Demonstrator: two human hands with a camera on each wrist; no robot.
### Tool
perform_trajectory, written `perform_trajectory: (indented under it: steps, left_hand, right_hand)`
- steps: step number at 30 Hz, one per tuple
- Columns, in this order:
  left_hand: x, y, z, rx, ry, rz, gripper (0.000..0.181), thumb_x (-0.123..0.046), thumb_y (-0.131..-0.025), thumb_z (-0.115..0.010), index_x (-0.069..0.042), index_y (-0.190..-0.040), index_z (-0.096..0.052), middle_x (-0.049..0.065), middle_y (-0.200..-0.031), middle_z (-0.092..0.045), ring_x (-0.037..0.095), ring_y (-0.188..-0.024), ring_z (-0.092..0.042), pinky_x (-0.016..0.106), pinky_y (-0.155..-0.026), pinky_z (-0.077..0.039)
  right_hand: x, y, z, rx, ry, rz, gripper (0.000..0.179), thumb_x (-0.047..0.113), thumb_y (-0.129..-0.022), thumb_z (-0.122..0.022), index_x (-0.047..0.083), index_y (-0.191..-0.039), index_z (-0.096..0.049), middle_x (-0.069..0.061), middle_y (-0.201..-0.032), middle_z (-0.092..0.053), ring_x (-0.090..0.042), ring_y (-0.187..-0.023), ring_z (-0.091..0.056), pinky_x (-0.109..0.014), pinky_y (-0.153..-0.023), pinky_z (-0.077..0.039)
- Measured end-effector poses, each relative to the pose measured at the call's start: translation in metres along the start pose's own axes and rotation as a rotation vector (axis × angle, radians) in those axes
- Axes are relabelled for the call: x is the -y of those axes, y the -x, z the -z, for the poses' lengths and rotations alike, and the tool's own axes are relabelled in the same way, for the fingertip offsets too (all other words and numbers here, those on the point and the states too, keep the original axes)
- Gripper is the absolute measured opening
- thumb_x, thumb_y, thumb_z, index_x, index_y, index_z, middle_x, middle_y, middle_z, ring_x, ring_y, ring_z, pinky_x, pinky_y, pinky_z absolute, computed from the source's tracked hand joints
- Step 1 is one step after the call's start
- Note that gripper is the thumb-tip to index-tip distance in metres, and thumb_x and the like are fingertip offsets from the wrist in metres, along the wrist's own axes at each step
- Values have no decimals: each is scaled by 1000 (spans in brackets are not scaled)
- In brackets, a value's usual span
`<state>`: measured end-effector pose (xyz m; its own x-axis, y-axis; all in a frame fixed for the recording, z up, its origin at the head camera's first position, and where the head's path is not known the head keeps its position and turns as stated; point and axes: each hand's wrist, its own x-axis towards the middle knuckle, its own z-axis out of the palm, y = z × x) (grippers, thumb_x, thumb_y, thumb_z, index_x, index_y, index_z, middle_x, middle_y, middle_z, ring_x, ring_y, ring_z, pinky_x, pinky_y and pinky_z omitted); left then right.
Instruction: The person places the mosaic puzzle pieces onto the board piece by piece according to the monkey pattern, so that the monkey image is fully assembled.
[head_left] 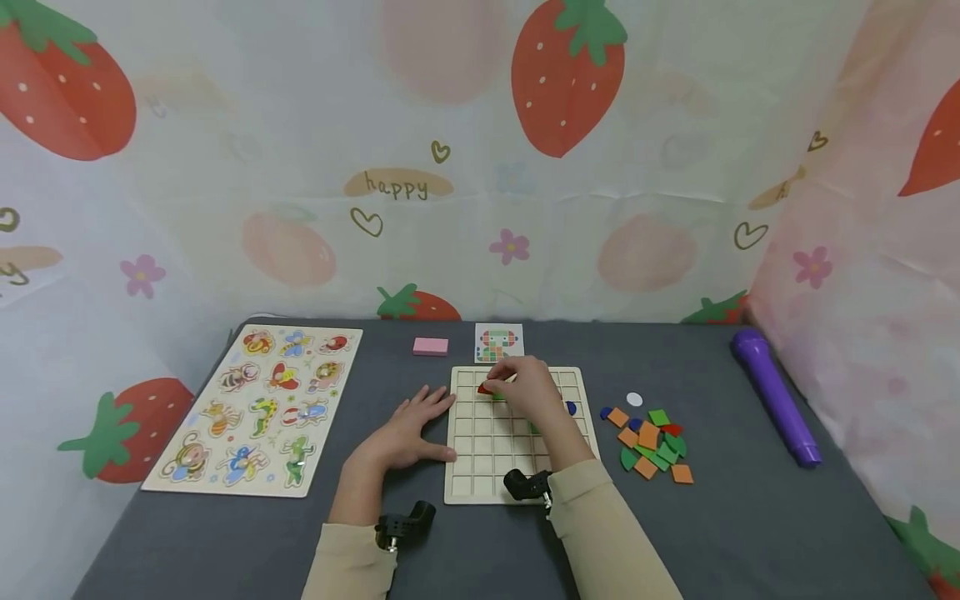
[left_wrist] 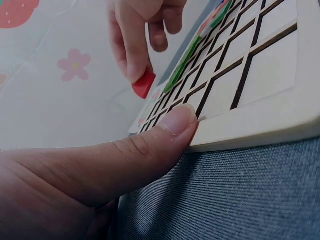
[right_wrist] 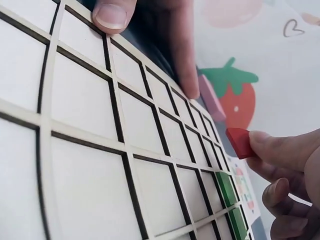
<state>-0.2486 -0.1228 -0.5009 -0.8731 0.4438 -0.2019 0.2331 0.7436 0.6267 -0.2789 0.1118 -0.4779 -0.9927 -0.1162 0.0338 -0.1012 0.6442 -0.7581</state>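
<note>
My right hand [head_left: 531, 392] pinches a small red tile [right_wrist: 239, 142] between thumb and fingertips, over the far left part of the wooden grid board [head_left: 468, 467]. In the left wrist view the red tile shows one rounded side. Green tiles [right_wrist: 226, 189] sit in cells at the board's far end, and a blue tile [head_left: 572, 408] lies in its right part. Fingers spread, my left hand [head_left: 405, 435] rests along the left edge of the board, its thumb [left_wrist: 175, 122] touching the rim. The right forearm covers some of the grid.
Right of the board lie loose orange, green, red and blue tiles [head_left: 648, 435] and a white disc [head_left: 634, 399]. Behind it are a pattern card [head_left: 512, 332] and a pink block [head_left: 431, 347]. An insect picture board [head_left: 283, 433] lies left; a purple microphone-shaped object [head_left: 776, 396] lies far right.
</note>
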Motion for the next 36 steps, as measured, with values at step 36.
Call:
perform_trajectory:
  steps: [36]
  left_hand:
    - [-2, 0, -1, -6, 0, 4, 95, -42, -81, -84, -19, -159, -35, 6, -169, -23, 33, -158, -6, 59, -125, -9]
  right_hand:
    - [3, 31, 10, -36, 136, -6, 23, 23, -92, -75, 16, -114, -76, 0, -97, -71, -18, -85, -65, -35, -67, -52]
